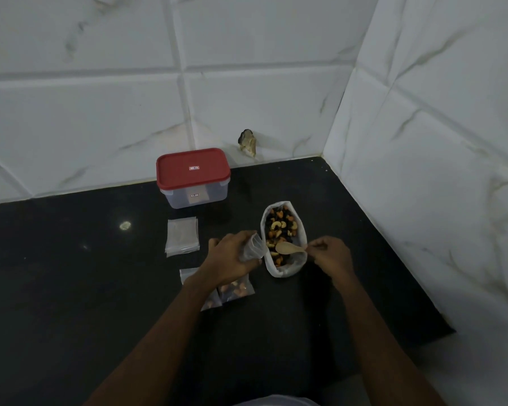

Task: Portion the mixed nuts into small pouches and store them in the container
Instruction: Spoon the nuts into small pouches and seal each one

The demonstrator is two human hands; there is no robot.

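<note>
A white open bag of mixed nuts [282, 227] lies on the black counter. My right hand [330, 253] grips the handle of a small wooden spoon [288, 248], whose bowl rests over the nuts. My left hand [232, 256] holds a small clear pouch [254, 247] open, its mouth tilted toward the bag. Two filled pouches [235, 290] lie on the counter just under my left wrist. A stack of empty clear pouches [182, 236] sits to the left. The clear container with a red lid [192, 175] stands shut at the back.
The black counter [71, 273] ends at tiled walls behind and on the right. A small broken patch [247, 142] marks the back wall near the corner. The counter's front right edge [440, 332] drops off to a pale floor.
</note>
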